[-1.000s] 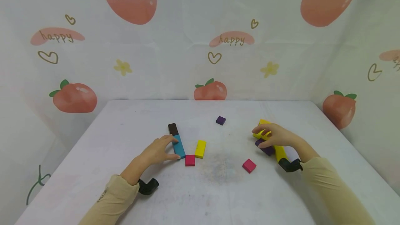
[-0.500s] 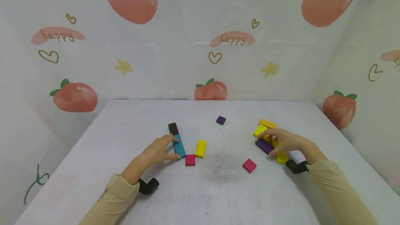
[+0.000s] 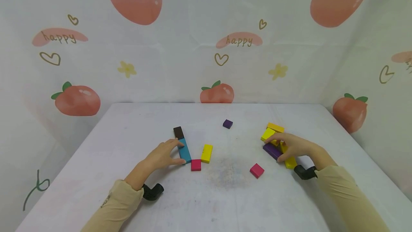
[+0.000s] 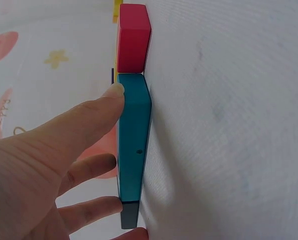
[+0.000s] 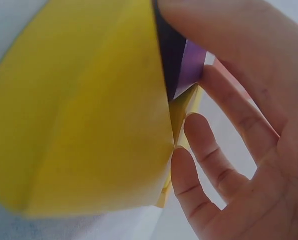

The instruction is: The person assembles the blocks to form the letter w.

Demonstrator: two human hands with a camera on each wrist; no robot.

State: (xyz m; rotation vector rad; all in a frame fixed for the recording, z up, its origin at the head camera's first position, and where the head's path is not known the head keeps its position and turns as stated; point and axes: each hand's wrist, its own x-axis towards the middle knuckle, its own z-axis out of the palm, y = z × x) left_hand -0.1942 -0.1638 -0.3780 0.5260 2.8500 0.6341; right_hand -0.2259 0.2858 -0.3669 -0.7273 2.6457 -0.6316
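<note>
My left hand lies flat on the white table, its forefinger and thumb touching the left side of a teal block. The left wrist view shows the thumb pressed against the teal block, with a pink block at one end and a brown block at the other. My right hand pinches a purple block between forefinger and thumb, amid yellow blocks. In the right wrist view a yellow block fills the frame beside the purple block.
A brown block, a pink block and a yellow block lie around the teal one. A small purple cube sits farther back, and another pink block at centre right. A printed backdrop walls the table.
My right hand drew back toward me, uncovering two yellow blocks behind it, and now sits on the purple block. The left hand has not moved.
</note>
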